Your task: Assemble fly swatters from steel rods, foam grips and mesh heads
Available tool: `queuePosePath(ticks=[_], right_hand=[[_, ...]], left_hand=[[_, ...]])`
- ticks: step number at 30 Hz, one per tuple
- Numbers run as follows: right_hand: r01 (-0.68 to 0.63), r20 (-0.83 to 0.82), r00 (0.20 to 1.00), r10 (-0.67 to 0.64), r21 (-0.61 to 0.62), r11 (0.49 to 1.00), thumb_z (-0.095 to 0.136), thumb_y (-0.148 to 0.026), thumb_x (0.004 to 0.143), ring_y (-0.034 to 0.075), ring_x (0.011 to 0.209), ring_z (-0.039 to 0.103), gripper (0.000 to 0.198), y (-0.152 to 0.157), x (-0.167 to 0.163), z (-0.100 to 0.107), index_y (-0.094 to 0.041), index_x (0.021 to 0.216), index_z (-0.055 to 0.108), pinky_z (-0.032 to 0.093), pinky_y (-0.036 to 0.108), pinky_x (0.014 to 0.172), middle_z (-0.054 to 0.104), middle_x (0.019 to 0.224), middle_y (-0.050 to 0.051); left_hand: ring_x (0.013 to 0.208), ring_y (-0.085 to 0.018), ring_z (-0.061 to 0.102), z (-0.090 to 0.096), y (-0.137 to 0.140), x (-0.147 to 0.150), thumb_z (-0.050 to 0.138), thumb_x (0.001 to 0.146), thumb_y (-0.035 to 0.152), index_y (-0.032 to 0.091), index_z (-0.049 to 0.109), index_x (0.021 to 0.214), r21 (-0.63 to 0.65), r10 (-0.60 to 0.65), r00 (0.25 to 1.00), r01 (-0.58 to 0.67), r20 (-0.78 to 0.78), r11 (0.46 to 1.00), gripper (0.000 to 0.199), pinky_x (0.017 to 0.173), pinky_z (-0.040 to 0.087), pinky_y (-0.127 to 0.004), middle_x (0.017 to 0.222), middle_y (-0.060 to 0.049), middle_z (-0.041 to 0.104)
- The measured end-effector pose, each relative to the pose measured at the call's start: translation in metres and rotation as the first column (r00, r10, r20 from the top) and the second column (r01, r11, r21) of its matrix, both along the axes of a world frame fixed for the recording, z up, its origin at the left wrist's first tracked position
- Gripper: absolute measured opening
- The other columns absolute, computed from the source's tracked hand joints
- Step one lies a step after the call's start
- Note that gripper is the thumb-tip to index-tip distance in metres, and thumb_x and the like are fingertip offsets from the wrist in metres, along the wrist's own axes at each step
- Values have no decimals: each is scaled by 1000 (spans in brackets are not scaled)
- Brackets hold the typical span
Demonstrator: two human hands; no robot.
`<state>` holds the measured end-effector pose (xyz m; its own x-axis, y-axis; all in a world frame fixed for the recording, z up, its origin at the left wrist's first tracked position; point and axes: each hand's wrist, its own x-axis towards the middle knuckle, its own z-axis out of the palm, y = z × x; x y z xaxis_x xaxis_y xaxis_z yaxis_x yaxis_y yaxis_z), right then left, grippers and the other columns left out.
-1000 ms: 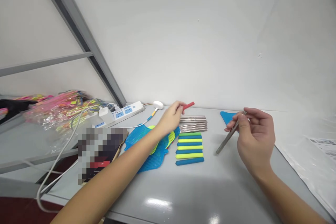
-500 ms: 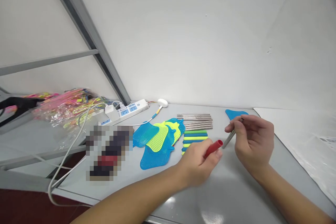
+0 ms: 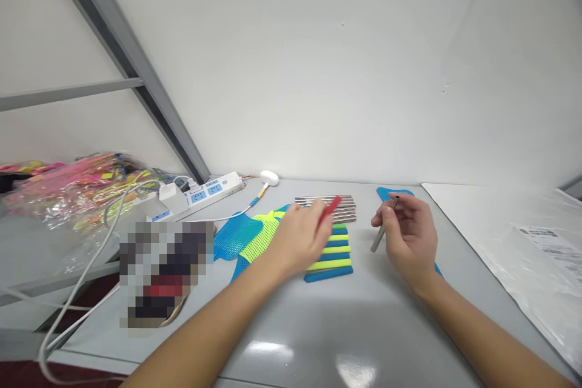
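At frame centre the left hand pinches a slim red tube; right of centre, the right hand grips a silver metal rod. Glossy grey tabletop spreads to its edge, bottom of frame.

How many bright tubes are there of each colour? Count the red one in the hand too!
Red tube, held in the left hand: 1
Green tube: 1
Blue tubes: 4
Yellow tubes: 3
Total: 9
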<state>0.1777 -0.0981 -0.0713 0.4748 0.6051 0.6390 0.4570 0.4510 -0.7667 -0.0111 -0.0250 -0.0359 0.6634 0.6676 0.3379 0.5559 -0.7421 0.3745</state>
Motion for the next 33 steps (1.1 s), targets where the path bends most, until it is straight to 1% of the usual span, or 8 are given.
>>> queuePosePath(ticks=[2,5,7,14,20,25,29,33], right_hand=[[-15,-2,1000,15,-40,999,58,-24,89,15,68,63,21,1,1,-2,-24,110,53,52,35,65,61,88,1],[-64,8,998,65,-97,993,55,-27,92,15,66,62,12,1,4,-5,-23,104,55,52,33,64,61,86,1],[-84,31,996,88,-129,988,53,-28,94,13,64,61,10,2,5,-6,-23,102,55,51,31,62,61,83,0],[-82,58,994,94,-177,981,47,-29,97,11,64,59,11,2,5,-8,-24,103,55,48,27,61,60,80,-2],[-87,105,989,103,-146,986,49,-26,97,10,63,58,11,3,4,-10,-25,106,54,48,26,63,62,82,-2],[-94,106,988,110,-145,985,49,-26,96,11,63,58,12,3,4,-8,-23,106,55,48,26,61,63,82,-1],[-101,106,987,119,-165,981,49,-26,96,12,63,58,12,2,3,-8,-24,105,56,47,25,60,61,77,-2],[-95,111,987,115,-172,980,49,-26,96,11,63,58,11,1,2,-8,-25,105,56,47,26,61,63,81,-2]], left_hand=[[70,-20,53,6,21,-6,27,99,37,21,54,94,21,62,995,-61,-78,998,32,68,37,-32,76,-2,60],[87,-22,57,9,56,-8,32,98,38,21,60,99,73,118,982,-108,-149,991,33,73,39,-32,93,-6,62],[89,-23,58,8,80,-4,36,96,39,21,63,104,72,126,974,-114,-190,991,33,76,40,-34,97,-8,62],[90,-25,62,-7,140,27,53,85,41,26,73,94,-75,10,919,-43,-395,996,26,81,43,-34,91,-7,71],[81,-16,65,-19,150,35,48,89,38,32,70,109,-194,-99,909,20,-406,981,31,69,44,-23,96,1,74],[97,-22,63,-21,144,24,44,91,38,30,62,123,-122,-37,927,-10,-373,992,37,81,44,-28,107,-2,72],[111,-27,57,-23,135,16,47,89,32,29,66,114,-52,7,936,-27,-353,998,32,89,42,-36,114,-4,70],[96,-23,63,-23,135,16,51,87,31,27,70,102,-59,18,945,-40,-327,997,25,84,44,-33,99,-3,73]])
